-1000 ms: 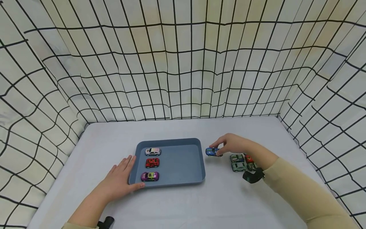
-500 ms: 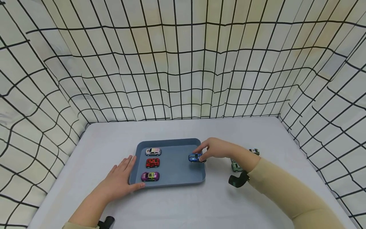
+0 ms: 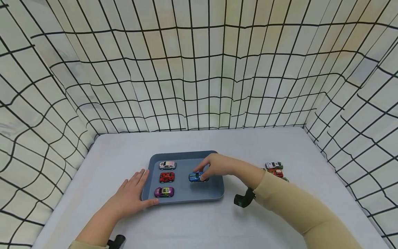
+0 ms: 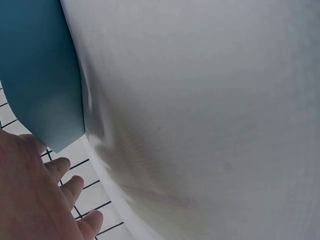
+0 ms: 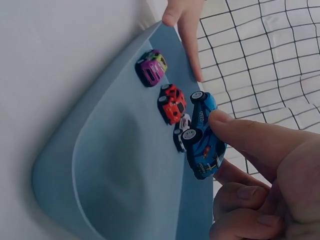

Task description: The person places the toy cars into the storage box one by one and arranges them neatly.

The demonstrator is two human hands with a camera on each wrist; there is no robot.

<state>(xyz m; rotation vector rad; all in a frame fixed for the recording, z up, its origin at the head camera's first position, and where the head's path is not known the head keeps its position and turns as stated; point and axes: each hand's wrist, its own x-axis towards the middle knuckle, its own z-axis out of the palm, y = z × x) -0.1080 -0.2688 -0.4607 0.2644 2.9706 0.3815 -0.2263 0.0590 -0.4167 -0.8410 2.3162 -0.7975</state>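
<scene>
Over the right half of a blue-grey tray (image 3: 186, 201), my right hand (image 3: 219, 164) pinches a blue toy car (image 3: 195, 177) between thumb and fingers. The right wrist view shows the blue car (image 5: 202, 140) held above the tray floor. My left hand (image 3: 130, 193) lies with straight fingers along the tray's left edge, its thumb at the front left corner. Three toy cars stand in a column on the tray's left side: a white one (image 3: 168, 165) at the back, a red one (image 3: 167, 177) in the middle and a purple one (image 3: 164, 192) in front.
Right of the tray, a white toy car (image 3: 274, 165) and a red toy car (image 3: 275, 172) sit on the white-covered table (image 3: 199, 228), others partly hidden by the right forearm. White walls with black grid netting (image 3: 199, 69) enclose the back and sides.
My right hand has carried the blue car leftward from beside the tray, across its right rim, to over the tray's inside. The left hand has stayed at the tray's edge.
</scene>
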